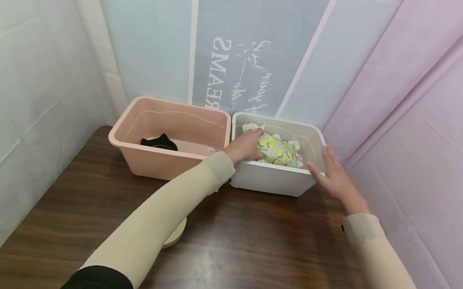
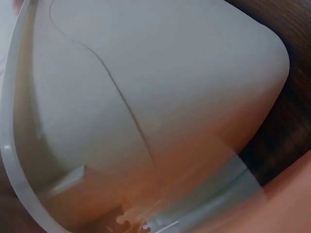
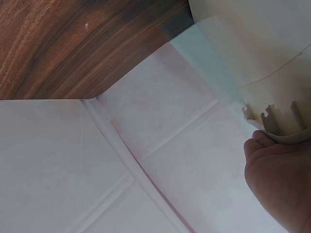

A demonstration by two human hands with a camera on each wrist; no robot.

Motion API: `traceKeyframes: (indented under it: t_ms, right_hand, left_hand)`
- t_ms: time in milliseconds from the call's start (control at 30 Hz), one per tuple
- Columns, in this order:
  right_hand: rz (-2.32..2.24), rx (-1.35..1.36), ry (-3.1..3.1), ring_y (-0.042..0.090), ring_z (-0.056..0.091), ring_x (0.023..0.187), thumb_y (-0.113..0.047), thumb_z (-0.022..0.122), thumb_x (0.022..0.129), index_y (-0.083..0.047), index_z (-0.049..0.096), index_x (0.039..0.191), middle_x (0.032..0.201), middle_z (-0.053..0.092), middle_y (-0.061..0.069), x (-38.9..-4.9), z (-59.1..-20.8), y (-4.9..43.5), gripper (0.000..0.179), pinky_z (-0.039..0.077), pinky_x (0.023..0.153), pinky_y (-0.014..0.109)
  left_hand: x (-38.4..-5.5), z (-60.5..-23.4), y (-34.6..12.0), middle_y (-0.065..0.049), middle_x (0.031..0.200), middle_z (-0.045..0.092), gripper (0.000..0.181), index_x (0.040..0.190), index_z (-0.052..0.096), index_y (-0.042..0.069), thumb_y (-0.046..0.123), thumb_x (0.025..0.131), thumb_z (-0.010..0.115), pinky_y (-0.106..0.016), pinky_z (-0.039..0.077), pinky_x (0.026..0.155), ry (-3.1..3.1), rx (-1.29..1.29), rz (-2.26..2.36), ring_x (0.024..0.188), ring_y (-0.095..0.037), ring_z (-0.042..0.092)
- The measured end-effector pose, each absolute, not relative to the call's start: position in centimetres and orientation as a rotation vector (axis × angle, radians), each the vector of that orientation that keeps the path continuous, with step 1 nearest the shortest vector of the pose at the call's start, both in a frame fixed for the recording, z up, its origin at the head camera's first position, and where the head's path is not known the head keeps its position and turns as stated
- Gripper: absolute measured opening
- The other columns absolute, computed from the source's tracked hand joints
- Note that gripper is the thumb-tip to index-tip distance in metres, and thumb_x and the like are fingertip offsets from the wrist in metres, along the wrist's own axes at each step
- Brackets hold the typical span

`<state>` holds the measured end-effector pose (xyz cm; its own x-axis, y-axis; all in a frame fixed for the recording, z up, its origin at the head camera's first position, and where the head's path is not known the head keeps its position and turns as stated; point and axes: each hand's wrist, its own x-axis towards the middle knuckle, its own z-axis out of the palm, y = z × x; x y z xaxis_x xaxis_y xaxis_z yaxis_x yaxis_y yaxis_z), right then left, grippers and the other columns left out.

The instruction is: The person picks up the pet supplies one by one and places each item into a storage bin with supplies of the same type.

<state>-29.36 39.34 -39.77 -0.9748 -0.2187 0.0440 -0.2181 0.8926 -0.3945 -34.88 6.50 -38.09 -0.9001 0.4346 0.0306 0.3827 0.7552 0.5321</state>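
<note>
Left hand [image 1: 245,147] pinches the left end of the lemon pouch [image 1: 279,151] inside the white bin [image 1: 272,179], fingers curled; right hand [image 1: 335,175], fingers straight, holding nothing, touches the bin's right rim, likely steadying it

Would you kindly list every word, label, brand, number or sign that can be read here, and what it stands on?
"REAMS": white capitals running sideways on the blue-grey fabric curtain.
"your" and "the", apparently: small white script beside the capitals.
The rest of that script is too faint to read.
No readable text shows on the mint-green lemon-patterned packet, white plastic bin or pink plastic bin.
</note>
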Motion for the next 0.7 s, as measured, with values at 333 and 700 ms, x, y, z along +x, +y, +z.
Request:
traceKeyframes:
  t_ms: [333, 700]
  right_hand:
    - [-0.621, -0.356, 3.052, 0.047, -0.002, 0.164, -0.061, 0.046, 0.11, -0.005, -0.002, 0.172, 0.179, -0.013, 0.014, -29.36, -39.71, 39.33, 0.096, 0.012, 0.126, 0.074]
    - [-0.618, -0.343, 3.042, 0.047, -0.003, 0.164, -0.062, 0.045, 0.11, -0.005, -0.003, 0.172, 0.179, -0.014, 0.013, -29.42, -39.6, 39.37, 0.097, 0.011, 0.125, 0.075]
  left_hand:
    - [-34.52, -37.6, 6.46, -0.021, 0.158, 0.054, 0.09, 0.165, 0.036, 0.002, 0.032, 0.095, 0.085, -0.042, 0.043, 0.122, 2.837, 0.687, 0.74, 0.145, -0.035, 0.053]
    - [-34.57, -37.54, 6.38, -0.017, 0.145, 0.064, 0.077, 0.155, 0.046, 0.002, 0.035, 0.097, 0.084, -0.04, 0.05, 0.114, 2.814, 0.692, 0.753, 0.132, -0.03, 0.062]
